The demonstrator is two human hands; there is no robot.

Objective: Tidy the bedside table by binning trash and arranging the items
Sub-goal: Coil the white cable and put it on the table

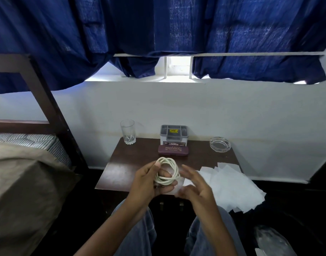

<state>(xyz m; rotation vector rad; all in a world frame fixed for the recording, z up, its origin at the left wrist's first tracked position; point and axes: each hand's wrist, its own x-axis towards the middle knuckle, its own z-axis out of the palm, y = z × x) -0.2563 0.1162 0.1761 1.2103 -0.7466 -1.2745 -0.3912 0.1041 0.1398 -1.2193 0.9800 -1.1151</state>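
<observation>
Mid cable-tidying I'd say: left hand (149,183) has its fingers (166,189) curled round the coiled white cable (167,169) above the desk's (132,163) front edge, right hand (197,189) spread open just beside it, so next it wants setting down neatly.

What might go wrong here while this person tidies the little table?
The coiled white cable is gripped by the left hand alone, the right hand open beside it, so loops may spring apart. The white paper sheets overhang the front right edge of the dark wooden table and might slide off.
</observation>
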